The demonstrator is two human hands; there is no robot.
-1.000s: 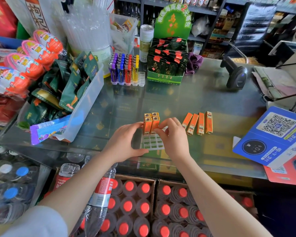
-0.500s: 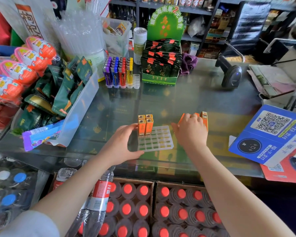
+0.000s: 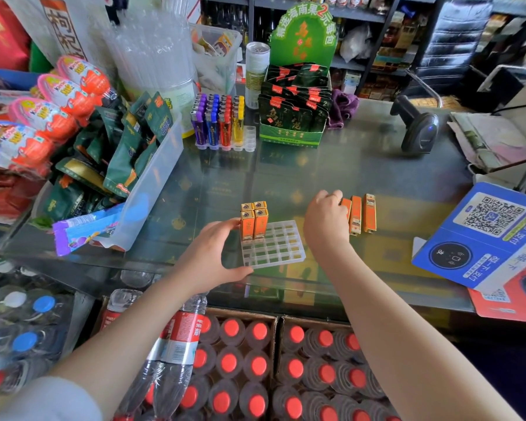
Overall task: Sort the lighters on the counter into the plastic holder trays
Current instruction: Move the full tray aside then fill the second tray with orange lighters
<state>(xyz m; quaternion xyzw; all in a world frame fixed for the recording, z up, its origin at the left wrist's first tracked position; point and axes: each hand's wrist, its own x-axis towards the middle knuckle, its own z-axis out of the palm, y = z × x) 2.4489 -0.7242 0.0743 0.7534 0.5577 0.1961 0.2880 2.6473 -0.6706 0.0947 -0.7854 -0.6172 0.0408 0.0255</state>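
- Orange lighters lying loose on the counter (image 3: 360,214) are what our coming move turns on: they rest flat on the glass counter (image 3: 316,165), just to the right of the clear tray (image 3: 274,247) and a little farther from us than its near edge.
- Their long axes run away from us, roughly parallel to one another, so we judge each must be tipped upright before it drops into a cell.
- Our right hand (image 3: 327,221) is plainly the nearer one. It lies over the leftmost of the loose lighters, fingers curled down onto it; we see two lighters bare beside the knuckles and the edge of a third under the fingers.
- Whether those fingers have already closed on that lighter, or only touch it, we cannot tell, since the back of the hand hides the fingertips.
- Our left hand (image 3: 213,256) steadies the tray from its left side, thumb and fingers spread apart: the thumb touches the near left corner, the forefinger reaches the far left edge beside the standing lighters (image 3: 253,220).
- Four lighters stand upright in the tray's far left corner, two by two; the remaining cells show empty.
- We judge that the sorting has barely begun here.
- Behind, a second tray of coloured lighters (image 3: 219,123) stands well apart, nearly full.
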